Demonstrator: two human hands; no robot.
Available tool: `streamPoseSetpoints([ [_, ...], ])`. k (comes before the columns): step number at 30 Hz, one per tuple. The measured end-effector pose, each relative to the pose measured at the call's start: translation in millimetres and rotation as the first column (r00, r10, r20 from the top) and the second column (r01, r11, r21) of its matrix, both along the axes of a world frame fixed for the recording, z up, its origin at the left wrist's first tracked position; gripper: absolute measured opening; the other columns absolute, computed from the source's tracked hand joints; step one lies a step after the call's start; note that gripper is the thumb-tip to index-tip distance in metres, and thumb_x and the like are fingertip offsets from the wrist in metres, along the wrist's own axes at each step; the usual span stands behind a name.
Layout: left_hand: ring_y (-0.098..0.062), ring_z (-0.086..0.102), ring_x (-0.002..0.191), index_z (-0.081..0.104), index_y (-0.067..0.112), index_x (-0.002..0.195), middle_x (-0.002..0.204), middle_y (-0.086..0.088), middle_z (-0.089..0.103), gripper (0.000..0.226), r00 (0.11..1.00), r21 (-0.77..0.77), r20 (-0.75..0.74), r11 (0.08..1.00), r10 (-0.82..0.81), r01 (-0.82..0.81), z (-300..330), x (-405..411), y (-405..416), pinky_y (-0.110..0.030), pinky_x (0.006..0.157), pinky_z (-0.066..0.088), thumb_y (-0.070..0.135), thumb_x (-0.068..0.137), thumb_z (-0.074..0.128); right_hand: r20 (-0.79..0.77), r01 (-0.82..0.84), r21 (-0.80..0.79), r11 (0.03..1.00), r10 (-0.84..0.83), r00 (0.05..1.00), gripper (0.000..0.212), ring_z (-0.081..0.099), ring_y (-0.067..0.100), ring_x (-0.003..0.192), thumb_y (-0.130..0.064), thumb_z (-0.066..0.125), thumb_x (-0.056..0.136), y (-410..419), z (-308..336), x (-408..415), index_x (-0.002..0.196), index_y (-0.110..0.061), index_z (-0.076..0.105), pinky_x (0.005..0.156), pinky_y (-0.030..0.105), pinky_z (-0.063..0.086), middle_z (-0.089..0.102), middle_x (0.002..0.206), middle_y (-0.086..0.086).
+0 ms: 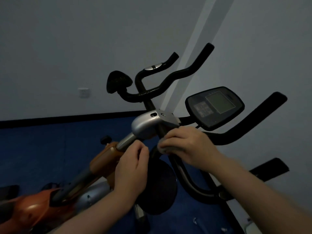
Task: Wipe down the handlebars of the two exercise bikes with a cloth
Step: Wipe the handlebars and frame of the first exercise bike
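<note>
Handlebars of black foam on your near orange bike are mid-wipe: your right hand grips the pale grey cloth at the stem, your left hand curls loosely, holding nothing I can make out; next, sweep outward.

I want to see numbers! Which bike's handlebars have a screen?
The near handlebars, by the hands, carry the screen. The far handlebars by the wall show none.

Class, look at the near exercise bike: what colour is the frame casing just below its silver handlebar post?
Orange casing, with a brownish tint in the dim light; the head view shows it.
</note>
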State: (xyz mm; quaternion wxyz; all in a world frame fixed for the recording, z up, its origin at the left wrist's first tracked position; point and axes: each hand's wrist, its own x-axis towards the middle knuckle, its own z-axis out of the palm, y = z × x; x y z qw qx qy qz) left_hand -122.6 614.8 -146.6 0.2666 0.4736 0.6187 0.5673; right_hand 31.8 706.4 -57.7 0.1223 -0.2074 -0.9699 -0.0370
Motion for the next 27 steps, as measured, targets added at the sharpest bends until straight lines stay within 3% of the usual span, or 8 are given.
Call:
streamPoseSetpoints([
  [4, -0.006, 0.048, 0.059, 0.043, 0.032, 0.066, 0.068, 0.007, 0.052, 0.027, 0.999, -0.008, -0.047, 1.0, -0.005, 0.005, 0, -1, 2, -0.016, 0.055, 0.038, 0.037, 0.092, 0.038, -0.035, 0.0, -0.039, 0.999, -0.002, 0.999, 0.014, 0.06, 0.018, 0.077, -0.023, 0.063, 0.086, -3, -1, -12, 0.096, -0.021, 0.072, 0.063, 0.038, 0.049, 0.067, 0.095, -0.003],
  [7, -0.007, 0.049, 0.06, 0.043, 0.031, 0.066, 0.07, 0.006, 0.053, 0.026, 0.999, -0.018, -0.039, 1.0, -0.012, 0.011, -1, -2, 0, -0.015, 0.056, 0.038, 0.037, 0.091, 0.04, 0.03, -0.047, -0.135, 0.99, 0.052, 0.998, 0.015, 0.062, 0.019, 0.081, -0.019, 0.065, 0.086, -13, -8, -21, 0.099, -0.019, 0.073, 0.065, 0.04, 0.051, 0.069, 0.1, -0.002],
  [9, -0.008, 0.048, 0.059, 0.042, 0.028, 0.066, 0.067, 0.006, 0.051, 0.027, 0.998, -0.021, -0.06, 1.0, -0.004, 0.003, -1, -2, 0, -0.016, 0.056, 0.037, 0.039, 0.09, 0.038, 0.091, -0.033, -0.088, 0.996, 0.041, 0.995, 0.014, 0.064, 0.019, 0.084, -0.021, 0.066, 0.086, 2, 7, -3, 0.098, -0.021, 0.074, 0.067, 0.039, 0.053, 0.07, 0.101, -0.003],
  [12, -0.007, 0.048, 0.058, 0.042, 0.027, 0.066, 0.065, 0.005, 0.051, 0.025, 0.999, -0.024, -0.04, 1.0, 0.006, -0.007, 0, -1, 1, -0.021, 0.053, 0.037, 0.04, 0.087, 0.04, 0.046, 0.097, -0.007, 0.995, -0.097, 0.994, 0.014, 0.064, 0.014, 0.083, -0.024, 0.069, 0.083, 22, 35, 21, 0.097, -0.024, 0.073, 0.064, 0.037, 0.055, 0.069, 0.094, -0.006],
  [15, -0.008, 0.049, 0.059, 0.043, 0.029, 0.066, 0.067, 0.006, 0.052, 0.024, 0.999, -0.021, -0.049, 1.0, 0.004, -0.005, -1, -1, 1, -0.024, 0.053, 0.036, 0.041, 0.086, 0.039, 0.018, 0.05, -0.023, 0.998, -0.05, 0.999, 0.011, 0.061, 0.012, 0.079, -0.026, 0.067, 0.083, 2, 15, -5, 0.093, -0.027, 0.073, 0.063, 0.032, 0.052, 0.067, 0.092, -0.007],
  [17, -0.01, 0.052, 0.062, 0.045, 0.029, 0.069, 0.069, 0.007, 0.053, 0.024, 0.999, -0.029, -0.042, 1.0, -0.014, 0.013, -1, -1, 1, -0.028, 0.054, 0.038, 0.044, 0.085, 0.038, -0.008, 0.019, -0.034, 0.999, -0.019, 1.0, 0.014, 0.06, 0.016, 0.079, -0.019, 0.069, 0.083, -16, -7, -16, 0.096, -0.023, 0.073, 0.063, 0.035, 0.051, 0.067, 0.096, -0.004],
  [23, -0.007, 0.056, 0.073, 0.052, 0.035, 0.08, 0.082, 0.013, 0.056, 0.015, 0.984, 0.003, -0.139, 0.994, -0.107, 0.109, 12, -5, 4, -0.026, 0.058, 0.044, 0.038, 0.088, 0.039, -0.173, 0.289, 0.087, 0.953, -0.271, 0.947, 0.013, 0.066, 0.02, 0.081, -0.021, 0.066, 0.086, -2, 22, 60, 0.094, -0.022, 0.075, 0.064, 0.035, 0.054, 0.07, 0.098, -0.002],
  [27, -0.002, 0.056, 0.07, 0.051, 0.039, 0.084, 0.076, 0.009, 0.059, 0.01, 0.97, -0.065, -0.14, 0.979, -0.2, 0.192, 37, -5, 27, -0.028, 0.056, 0.045, 0.029, 0.083, 0.051, -0.181, 0.356, -0.049, 0.933, -0.359, 0.915, 0.018, 0.063, 0.019, 0.086, -0.019, 0.067, 0.083, -16, 7, 7, 0.099, -0.025, 0.074, 0.066, 0.038, 0.054, 0.068, 0.098, -0.005],
])
